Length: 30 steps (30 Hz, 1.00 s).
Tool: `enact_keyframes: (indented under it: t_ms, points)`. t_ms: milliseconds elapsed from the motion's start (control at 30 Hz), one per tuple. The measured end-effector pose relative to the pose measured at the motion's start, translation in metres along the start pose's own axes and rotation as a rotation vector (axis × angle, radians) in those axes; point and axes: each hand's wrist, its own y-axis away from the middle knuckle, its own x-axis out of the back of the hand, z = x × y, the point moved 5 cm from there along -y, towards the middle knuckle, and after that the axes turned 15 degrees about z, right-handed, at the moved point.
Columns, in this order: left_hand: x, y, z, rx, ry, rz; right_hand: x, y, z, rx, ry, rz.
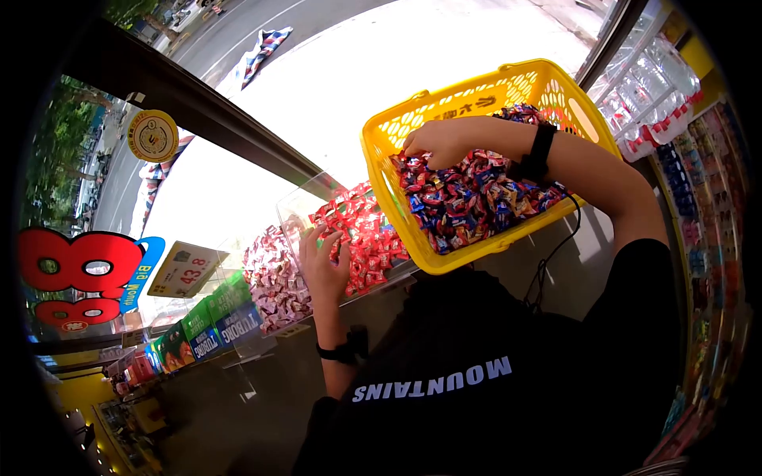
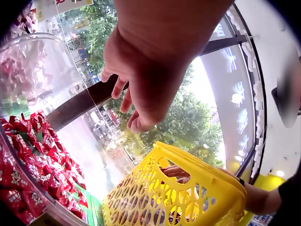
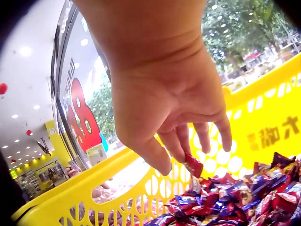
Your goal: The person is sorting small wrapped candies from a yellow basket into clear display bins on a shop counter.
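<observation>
Right hand (image 3: pixel 167 99) holds red candy (image 3: pixel 194 165), its top seemingly hidden.

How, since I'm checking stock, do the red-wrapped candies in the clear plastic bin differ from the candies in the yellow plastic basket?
The bin candies look mostly red; the basket candies mix red, blue and gold. Clear walls surround the bin candies; perforated yellow walls, the basket candies. Both are small, wrapped and heaped.

Wrapped candies (image 1: pixel 468 198) lie heaped — in a yellow basket (image 1: pixel 435 260).
</observation>
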Motion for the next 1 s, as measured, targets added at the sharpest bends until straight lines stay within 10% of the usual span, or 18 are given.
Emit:
enact_keyframes:
  t_ms: [367, 1000]
  points:
    - [0.025, -0.068, 0.075, -0.145, 0.219, 0.081, 0.051, 0.119, -0.167, 0.221, -0.082, 0.357]
    - [-0.020, -0.064, 0.123, -0.265, 0.295, -0.188, 0.011, 0.142, -0.160, 0.094, -0.141, 0.902]
